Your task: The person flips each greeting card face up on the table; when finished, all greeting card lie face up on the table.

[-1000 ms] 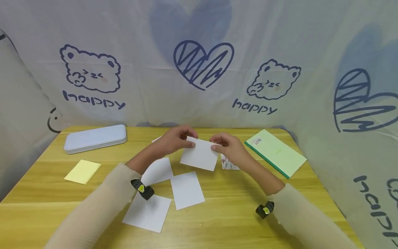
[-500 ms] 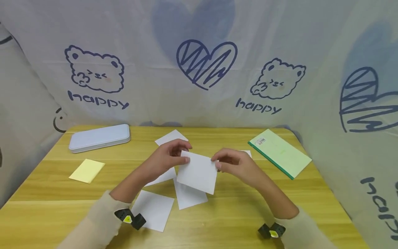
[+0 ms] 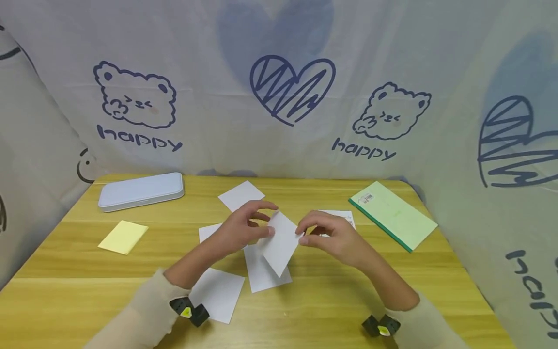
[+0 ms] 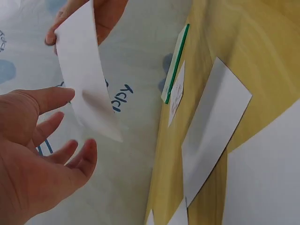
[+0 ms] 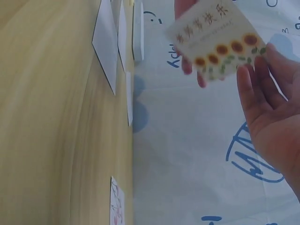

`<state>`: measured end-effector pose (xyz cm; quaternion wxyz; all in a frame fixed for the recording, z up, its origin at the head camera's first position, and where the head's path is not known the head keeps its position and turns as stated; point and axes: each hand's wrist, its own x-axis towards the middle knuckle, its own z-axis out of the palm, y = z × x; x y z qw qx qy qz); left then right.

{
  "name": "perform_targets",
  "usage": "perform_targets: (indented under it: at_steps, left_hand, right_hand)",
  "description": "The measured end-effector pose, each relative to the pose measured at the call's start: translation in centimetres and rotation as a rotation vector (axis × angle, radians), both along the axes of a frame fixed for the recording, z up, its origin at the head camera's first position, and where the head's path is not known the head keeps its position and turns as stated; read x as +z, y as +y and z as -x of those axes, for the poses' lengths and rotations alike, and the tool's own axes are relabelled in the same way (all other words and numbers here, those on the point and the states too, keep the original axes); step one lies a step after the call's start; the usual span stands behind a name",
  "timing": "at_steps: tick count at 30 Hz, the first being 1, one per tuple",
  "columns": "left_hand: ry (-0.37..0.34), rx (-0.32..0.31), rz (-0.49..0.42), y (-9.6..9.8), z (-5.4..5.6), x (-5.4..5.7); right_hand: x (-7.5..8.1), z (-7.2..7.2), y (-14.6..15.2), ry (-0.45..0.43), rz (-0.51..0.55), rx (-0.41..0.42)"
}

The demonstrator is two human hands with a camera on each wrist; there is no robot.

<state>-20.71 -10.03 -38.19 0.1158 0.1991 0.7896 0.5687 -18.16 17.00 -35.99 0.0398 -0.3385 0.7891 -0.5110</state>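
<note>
My right hand (image 3: 333, 236) pinches one corner of a white card (image 3: 280, 245) in the middle of the head view, above the table. The card is tilted with a corner pointing down. Its other face, in the right wrist view, carries sunflowers and a line of characters. My left hand (image 3: 244, 227) is at the card's left side, the thumb against or very near its blank face. In the left wrist view the left fingers (image 4: 56, 154) are spread and relaxed, not closed round the card. Under the card lies a blank white card (image 3: 268, 276) on the table.
More blank cards lie about: one at the back (image 3: 241, 195), one at the front left (image 3: 218, 294). A printed card (image 3: 344, 215) is behind my right hand. A green notebook (image 3: 392, 215), a pale pencil case (image 3: 141, 191) and a yellow paper pad (image 3: 123, 237) lie further out.
The card came nearer to me and down, then turned from lying broad between both hands to a steep slant. My left fingers have loosened from it; the right hand keeps its pinch.
</note>
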Motion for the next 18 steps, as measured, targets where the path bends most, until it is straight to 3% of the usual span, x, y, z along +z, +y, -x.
perform_targets:
  at_steps: [4,9,13,18]
  left_hand:
    - [0.118,-0.022,-0.005,0.2,-0.5,0.4]
    - [0.084,-0.053,-0.066,0.4,-1.1,0.8]
    - [0.074,-0.063,-0.091,0.6,-1.5,1.1]
    - [0.130,-0.059,-0.049,0.9,-1.9,1.2]
  right_hand:
    - [0.2,-0.1,-0.1,-0.023,0.015,-0.141]
    - [0.2,0.0,0.1,-0.076,0.000,-0.310]
    - [0.0,0.3,0.3,-0.081,-0.010,-0.351]
    - [-0.1,0.5,0.2,-0.112,0.017,-0.367]
